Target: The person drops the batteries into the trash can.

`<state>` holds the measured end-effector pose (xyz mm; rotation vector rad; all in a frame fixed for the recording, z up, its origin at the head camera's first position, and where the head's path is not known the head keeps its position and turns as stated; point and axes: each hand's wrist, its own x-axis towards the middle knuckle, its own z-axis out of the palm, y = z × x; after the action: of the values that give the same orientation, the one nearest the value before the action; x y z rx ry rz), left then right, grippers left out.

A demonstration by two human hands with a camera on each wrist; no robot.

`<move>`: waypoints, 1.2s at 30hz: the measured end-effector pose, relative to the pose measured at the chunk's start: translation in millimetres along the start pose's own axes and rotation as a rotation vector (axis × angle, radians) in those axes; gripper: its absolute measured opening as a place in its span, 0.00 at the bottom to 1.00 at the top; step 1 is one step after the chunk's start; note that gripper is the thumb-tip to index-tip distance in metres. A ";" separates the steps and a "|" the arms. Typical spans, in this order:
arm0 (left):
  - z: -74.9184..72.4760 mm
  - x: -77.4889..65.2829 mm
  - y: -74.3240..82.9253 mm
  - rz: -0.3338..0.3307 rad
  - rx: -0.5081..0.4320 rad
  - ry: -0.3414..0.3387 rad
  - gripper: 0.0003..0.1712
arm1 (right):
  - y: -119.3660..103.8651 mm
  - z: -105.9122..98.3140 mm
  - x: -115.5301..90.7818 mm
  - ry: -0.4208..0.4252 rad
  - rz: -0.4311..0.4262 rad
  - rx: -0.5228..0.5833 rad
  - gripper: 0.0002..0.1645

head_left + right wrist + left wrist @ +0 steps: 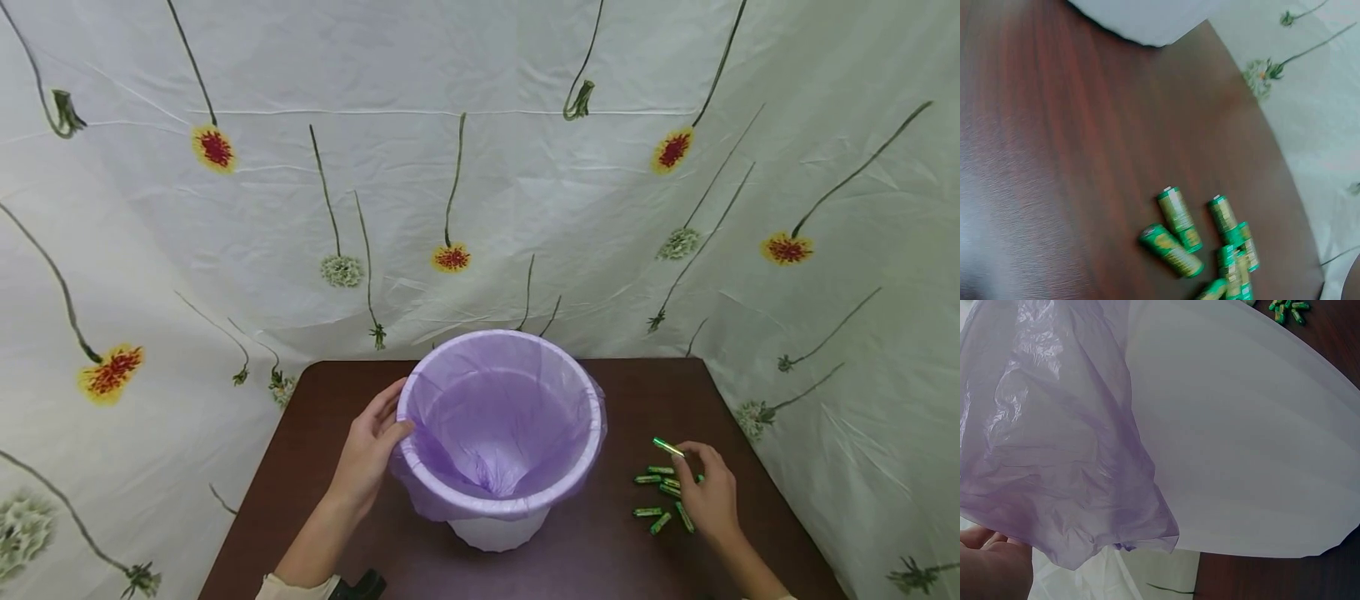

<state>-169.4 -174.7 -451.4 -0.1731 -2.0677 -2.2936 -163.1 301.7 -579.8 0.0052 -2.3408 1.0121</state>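
Head view, left hand (pixel 363 458): forearm reaching up from below; thumb and bent fingers grip the rim of a white, round, tapered bin (pixel 498 534), over a translucent purple plastic bag (pixel 513 408) lining it.
Head view, right hand (pixel 711 493): thumb and fingertips pinch one green-and-gold cylindrical battery (pixel 667 447), raised right of the bin, above at least seven loose batteries (pixel 647 512) on a dark-brown wooden table (pixel 600 558).
Left wrist view: one hand, lower left, partly behind the bag's hanging edge; its fingertips are hidden.
Right wrist view: about seven loose batteries, lower right; bin base above; pinch out of sight.
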 end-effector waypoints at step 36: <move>-0.4 0.3 -1.1 -0.006 0.009 0.008 0.35 | -128.9 -30.8 106.7 -0.298 0.095 0.586 0.14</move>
<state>-169.9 -175.0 -452.5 -0.1573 -2.0776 -2.2838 -207.0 253.8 -422.5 0.2906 -2.2204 1.8162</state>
